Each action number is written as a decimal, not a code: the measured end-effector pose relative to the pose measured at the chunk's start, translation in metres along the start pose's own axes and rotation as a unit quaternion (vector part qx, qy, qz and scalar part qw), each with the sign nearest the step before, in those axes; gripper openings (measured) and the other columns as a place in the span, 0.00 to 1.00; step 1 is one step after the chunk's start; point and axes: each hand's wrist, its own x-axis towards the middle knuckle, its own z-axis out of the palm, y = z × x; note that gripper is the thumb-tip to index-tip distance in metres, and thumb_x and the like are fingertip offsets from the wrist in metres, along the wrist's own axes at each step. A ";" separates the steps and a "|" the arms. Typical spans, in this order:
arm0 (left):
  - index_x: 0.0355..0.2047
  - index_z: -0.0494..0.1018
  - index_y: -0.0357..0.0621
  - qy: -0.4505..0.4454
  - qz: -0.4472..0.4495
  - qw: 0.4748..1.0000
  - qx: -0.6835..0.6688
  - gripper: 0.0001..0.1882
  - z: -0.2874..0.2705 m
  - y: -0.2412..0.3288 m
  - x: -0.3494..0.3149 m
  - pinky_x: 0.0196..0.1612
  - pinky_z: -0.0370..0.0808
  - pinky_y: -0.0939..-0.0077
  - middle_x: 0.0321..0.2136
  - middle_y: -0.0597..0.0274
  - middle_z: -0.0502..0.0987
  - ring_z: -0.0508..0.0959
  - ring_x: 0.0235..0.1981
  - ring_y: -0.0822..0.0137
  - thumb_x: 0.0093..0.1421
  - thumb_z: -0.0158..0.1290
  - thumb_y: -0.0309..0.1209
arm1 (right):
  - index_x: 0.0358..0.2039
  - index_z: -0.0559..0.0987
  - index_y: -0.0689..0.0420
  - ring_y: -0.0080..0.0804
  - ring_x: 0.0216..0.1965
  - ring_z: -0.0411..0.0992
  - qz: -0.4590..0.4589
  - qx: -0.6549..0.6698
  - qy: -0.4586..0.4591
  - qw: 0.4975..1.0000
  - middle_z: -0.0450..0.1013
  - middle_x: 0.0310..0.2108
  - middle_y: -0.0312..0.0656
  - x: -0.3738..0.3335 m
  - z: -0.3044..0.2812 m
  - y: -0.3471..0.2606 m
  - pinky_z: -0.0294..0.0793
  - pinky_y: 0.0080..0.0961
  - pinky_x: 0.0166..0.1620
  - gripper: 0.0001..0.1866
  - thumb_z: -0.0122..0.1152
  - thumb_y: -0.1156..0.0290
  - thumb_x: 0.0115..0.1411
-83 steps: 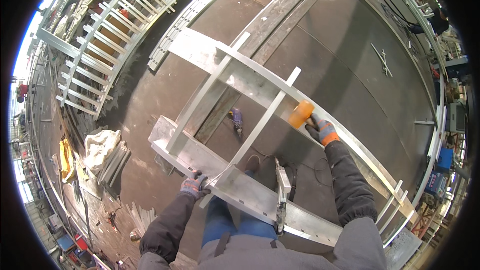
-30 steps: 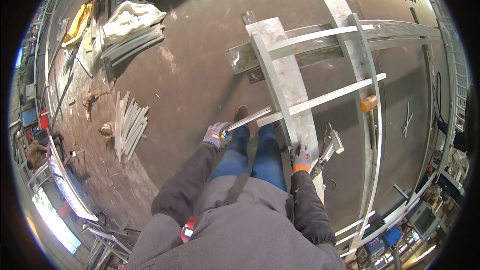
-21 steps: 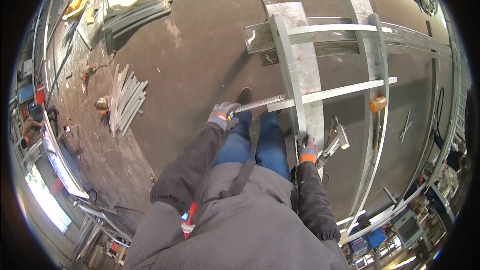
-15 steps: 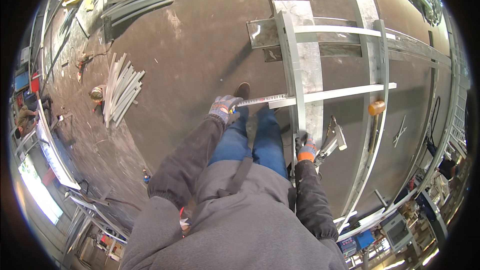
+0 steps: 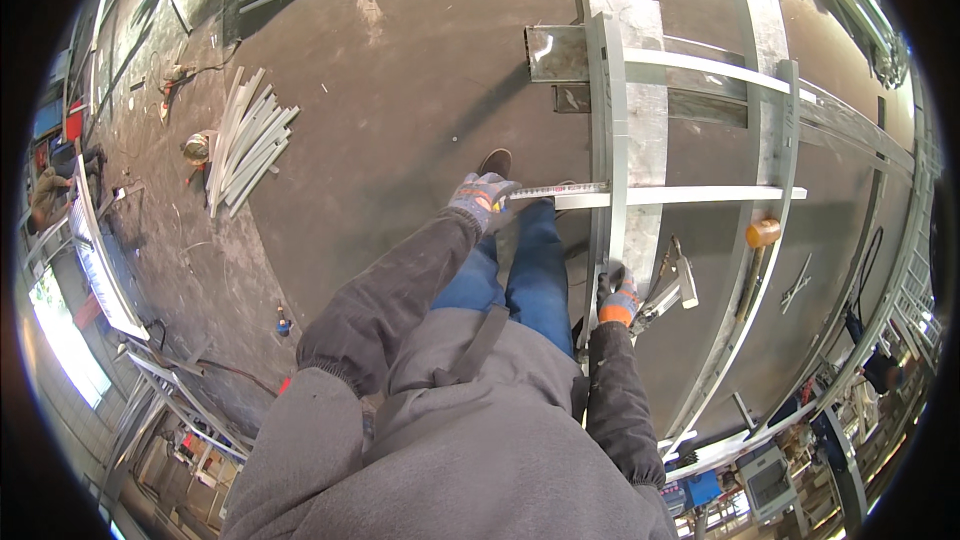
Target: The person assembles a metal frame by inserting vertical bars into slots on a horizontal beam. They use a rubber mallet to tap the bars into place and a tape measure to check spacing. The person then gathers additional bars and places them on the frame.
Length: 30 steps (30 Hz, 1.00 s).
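Note:
My left hand point(image 5: 482, 198), in a grey and orange glove, is closed on a tape measure, its case mostly hidden by the fingers. The pulled-out blade point(image 5: 560, 190) runs right, alongside the projecting left end of a pale metal crossbar point(image 5: 700, 195), and reaches the long grey metal bar point(image 5: 614, 130). At the near end of that bar, my right hand point(image 5: 619, 300) in a matching glove is closed around it. Just right of this hand lie metal clamp-like tools point(image 5: 668, 290), partly overlapping one another.
Another crossbar point(image 5: 700, 62) and a second long bar point(image 5: 787, 130) complete the frame, resting on wide metal beams point(image 5: 640, 130). A mallet point(image 5: 762, 233) lies by the right bar. Cut metal lengths point(image 5: 245, 145) are piled at left. A person point(image 5: 48, 190) is at the far left.
The view has shifted, so the frame sits further right. My left hand has moved slightly right with the tape measure, its blade tip now closer to the long bar. My right hand keeps its place.

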 end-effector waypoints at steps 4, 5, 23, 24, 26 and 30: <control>0.60 0.74 0.60 -0.001 0.012 1.000 -0.001 0.32 0.001 -0.002 0.000 0.65 0.67 0.59 0.56 0.58 0.76 0.72 0.59 0.50 0.52 0.62 0.40 | 0.54 0.79 0.56 0.47 0.45 0.79 0.011 -0.022 -0.006 1.000 0.81 0.43 0.48 -0.001 -0.003 -0.003 0.77 0.40 0.50 0.25 0.71 0.59 0.59; 0.60 0.74 0.60 0.001 0.014 1.000 -0.001 0.32 0.001 -0.002 0.000 0.65 0.67 0.59 0.56 0.58 0.76 0.72 0.59 0.50 0.52 0.62 0.39 | 0.54 0.79 0.56 0.48 0.45 0.79 0.017 -0.025 -0.006 1.000 0.81 0.43 0.48 -0.001 -0.004 -0.005 0.77 0.40 0.50 0.25 0.71 0.59 0.59; 0.58 0.75 0.60 -0.012 -0.003 1.000 0.024 0.28 -0.004 0.007 0.002 0.64 0.65 0.60 0.53 0.59 0.78 0.73 0.59 0.55 0.55 0.60 0.41 | 0.58 0.75 0.51 0.56 0.49 0.77 0.018 -0.040 -0.005 0.999 0.78 0.48 0.54 -0.002 -0.004 -0.004 0.76 0.46 0.52 0.27 0.65 0.54 0.62; 0.58 0.75 0.59 -0.015 -0.009 0.999 0.042 0.27 -0.002 0.006 0.003 0.63 0.66 0.62 0.53 0.60 0.79 0.74 0.59 0.56 0.56 0.59 0.42 | 0.57 0.76 0.52 0.55 0.49 0.77 0.012 -0.035 0.001 0.999 0.78 0.47 0.53 -0.002 -0.005 -0.005 0.77 0.45 0.51 0.25 0.65 0.58 0.61; 0.58 0.75 0.59 -0.012 -0.010 1.000 0.011 0.29 0.002 0.001 0.005 0.64 0.67 0.58 0.54 0.57 0.77 0.73 0.59 0.51 0.53 0.61 0.40 | 0.57 0.76 0.53 0.54 0.49 0.77 -0.016 -0.017 0.009 1.000 0.78 0.47 0.52 -0.003 -0.008 -0.008 0.77 0.44 0.51 0.25 0.66 0.59 0.60; 0.56 0.76 0.53 0.007 0.001 0.999 -0.042 0.29 0.012 -0.008 0.008 0.54 0.76 0.61 0.47 0.55 0.78 0.78 0.50 0.54 0.51 0.62 0.36 | 0.55 0.77 0.54 0.52 0.48 0.77 -0.022 -0.023 -0.019 0.999 0.77 0.47 0.50 -0.001 -0.021 -0.016 0.77 0.41 0.50 0.24 0.67 0.60 0.59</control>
